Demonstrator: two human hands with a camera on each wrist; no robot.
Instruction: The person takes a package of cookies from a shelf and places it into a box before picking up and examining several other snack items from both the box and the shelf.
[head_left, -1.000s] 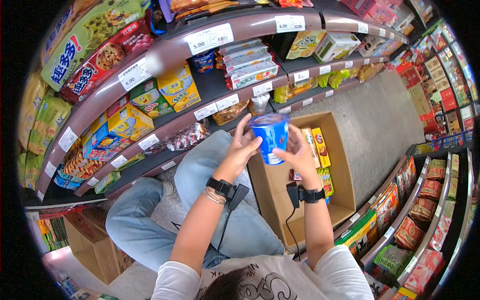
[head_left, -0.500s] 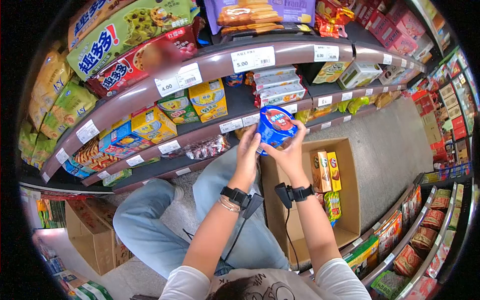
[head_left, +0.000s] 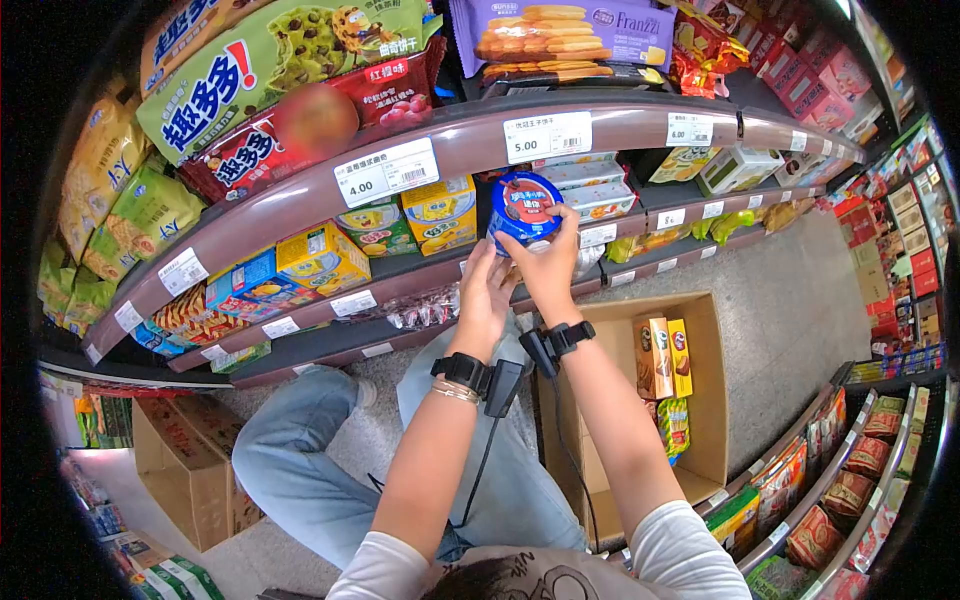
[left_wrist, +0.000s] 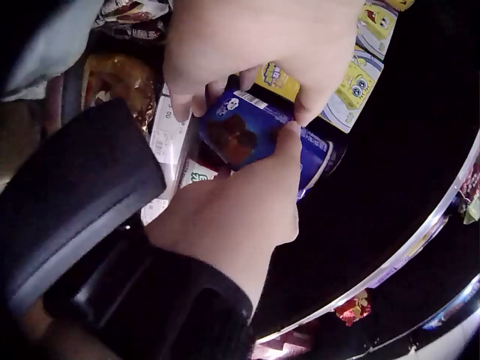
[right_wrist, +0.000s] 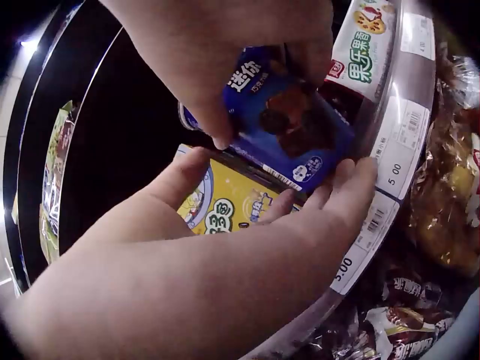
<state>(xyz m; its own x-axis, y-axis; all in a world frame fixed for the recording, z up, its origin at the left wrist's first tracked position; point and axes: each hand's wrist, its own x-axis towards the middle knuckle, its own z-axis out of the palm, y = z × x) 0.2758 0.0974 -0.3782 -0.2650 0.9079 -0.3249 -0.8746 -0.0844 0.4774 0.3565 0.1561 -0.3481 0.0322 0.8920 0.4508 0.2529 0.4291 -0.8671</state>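
A blue tub [head_left: 525, 207] with a printed lid is tilted at the front of the middle shelf. My right hand [head_left: 548, 265] grips it from the right, thumb on the near side and fingers at the far side. My left hand [head_left: 484, 300] is just below and left, its loosely bent fingers touching the tub's lower end. From the right wrist, the left hand [right_wrist: 180, 255] has its thumb apart from the tub [right_wrist: 289, 124], beside a yellow box [right_wrist: 225, 202]. In the left wrist view the right thumb lies along the tub [left_wrist: 240, 135].
Yellow cartoon boxes [head_left: 440, 215] stand left of the tub and white-and-red packs [head_left: 600, 200] right of it. The shelf edge with price labels [head_left: 385, 175] curves above. A cardboard box [head_left: 715, 410] holding several packages lies right of the legs.
Both hands have moved forward to the shelf with the tub, its lid now facing up toward the head camera. The left hand has slid lower on the tub. The head view has shifted.
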